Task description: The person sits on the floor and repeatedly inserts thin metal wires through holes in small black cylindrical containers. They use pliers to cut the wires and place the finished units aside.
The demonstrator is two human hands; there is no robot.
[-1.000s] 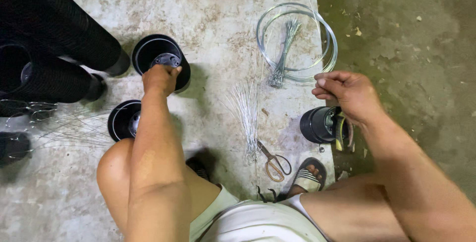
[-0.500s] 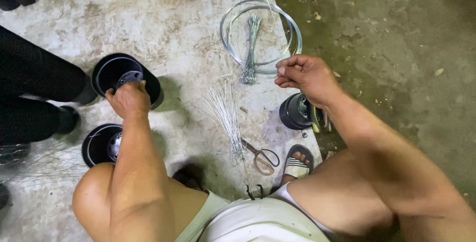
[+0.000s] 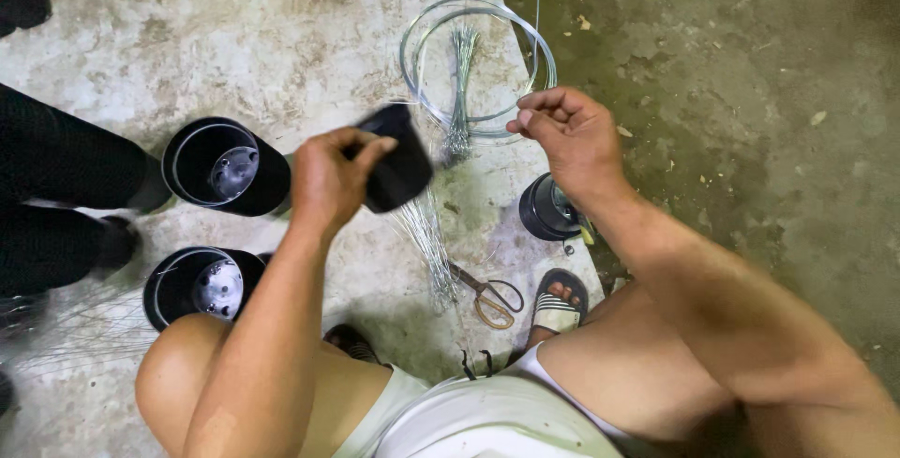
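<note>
Pots: 4 black ones in plain view — 1 held (image 3: 398,169) in the left hand (image 3: 323,181), 2 open-mouthed on the concrete at left (image 3: 225,167) (image 3: 200,287), 1 on its side (image 3: 548,207) under the right wrist. Wire coils: 1 (image 3: 476,57). Cut wire bundles: 2 (image 3: 459,92) (image 3: 427,242). Scissors: 1 (image 3: 489,295). Sandals: 1 (image 3: 558,300). Hands: 2, the right (image 3: 567,135) too.

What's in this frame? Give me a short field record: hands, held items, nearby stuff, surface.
left hand: grips a small black pot, lifted off the floor
right hand: fingers pinched together, contents too thin to tell
wire coil: lies on the floor beyond the hands
cut wire bundle: loose on the floor below the pot
scissors: beside the bundle
stacked black pots: two stacks lying at left
surface: concrete floor
</note>
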